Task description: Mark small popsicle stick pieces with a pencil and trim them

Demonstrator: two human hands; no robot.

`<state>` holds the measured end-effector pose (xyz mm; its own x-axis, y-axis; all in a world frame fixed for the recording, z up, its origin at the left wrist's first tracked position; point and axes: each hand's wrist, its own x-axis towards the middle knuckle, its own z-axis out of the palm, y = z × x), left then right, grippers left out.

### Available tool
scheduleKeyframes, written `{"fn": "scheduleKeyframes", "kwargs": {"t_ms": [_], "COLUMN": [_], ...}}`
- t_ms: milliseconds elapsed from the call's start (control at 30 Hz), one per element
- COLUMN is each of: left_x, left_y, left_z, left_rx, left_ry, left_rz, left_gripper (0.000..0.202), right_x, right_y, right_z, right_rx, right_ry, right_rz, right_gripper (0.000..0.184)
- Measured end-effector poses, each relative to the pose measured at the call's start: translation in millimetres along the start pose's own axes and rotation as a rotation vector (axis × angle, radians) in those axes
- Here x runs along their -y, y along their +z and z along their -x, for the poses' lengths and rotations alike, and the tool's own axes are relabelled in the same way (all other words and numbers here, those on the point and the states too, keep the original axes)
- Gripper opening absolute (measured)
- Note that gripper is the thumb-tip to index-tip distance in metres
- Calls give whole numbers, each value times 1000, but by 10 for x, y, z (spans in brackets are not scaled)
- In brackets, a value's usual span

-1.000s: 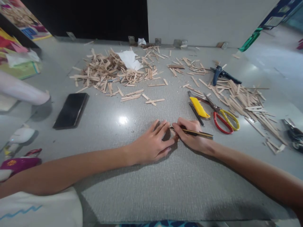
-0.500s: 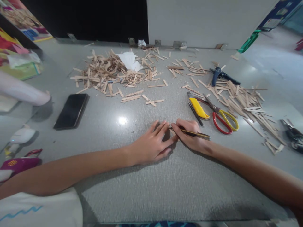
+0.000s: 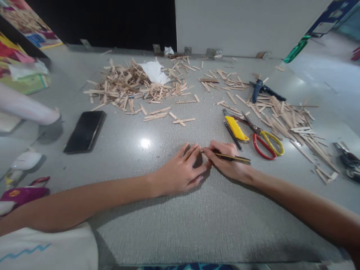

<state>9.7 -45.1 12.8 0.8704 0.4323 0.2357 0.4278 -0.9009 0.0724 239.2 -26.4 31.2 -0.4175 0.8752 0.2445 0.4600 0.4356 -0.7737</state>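
Note:
My right hand (image 3: 225, 161) grips a dark pencil (image 3: 236, 159) with its tip down near the tabletop and its back end sticking out to the right. My left hand (image 3: 184, 170) rests on the table just beside it, fingers bent, holding down a small wooden stick (image 3: 204, 154) under the fingertips. Most of that stick is hidden by the fingers. Behind my right hand lie a yellow box cutter (image 3: 236, 128), a black pen (image 3: 232, 135) and scissors (image 3: 263, 140) with one red and one yellow handle loop.
A large heap of wooden sticks (image 3: 123, 84) with white paper (image 3: 154, 72) lies at the back. More sticks (image 3: 292, 116) and a dark blue tool (image 3: 257, 90) are at right. On the left are a black phone (image 3: 85, 132) and a purple glue gun (image 3: 25, 198).
The pencil's back end has shifted slightly to the right, with my right hand barely moving. My left hand stays in place, and nothing else on the table has moved.

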Motion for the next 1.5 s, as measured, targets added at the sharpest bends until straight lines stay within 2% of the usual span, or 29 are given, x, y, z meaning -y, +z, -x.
{"fn": "scheduleKeyframes", "kwargs": {"t_ms": [567, 833, 1033, 1200, 1500], "left_x": [3, 9, -6, -9, -5], "left_y": [4, 2, 14, 1, -9], "left_z": [0, 0, -4, -11, -31], "left_rx": [-8, 1, 10, 21, 22], "left_ry": [9, 6, -19, -6, 1], "left_rz": [-28, -21, 23, 28, 6], "left_gripper": [50, 50, 49, 46, 42], "right_x": [-17, -5, -38, -31, -23], "right_y": [9, 0, 37, 45, 25], "right_z": [-6, -6, -16, -27, -21], "right_rx": [-8, -5, -20, -18, -38], "right_ry": [-16, -28, -112, -127, -194], "right_rz": [-25, -1, 22, 49, 73], "right_gripper": [41, 43, 46, 49, 44]}}
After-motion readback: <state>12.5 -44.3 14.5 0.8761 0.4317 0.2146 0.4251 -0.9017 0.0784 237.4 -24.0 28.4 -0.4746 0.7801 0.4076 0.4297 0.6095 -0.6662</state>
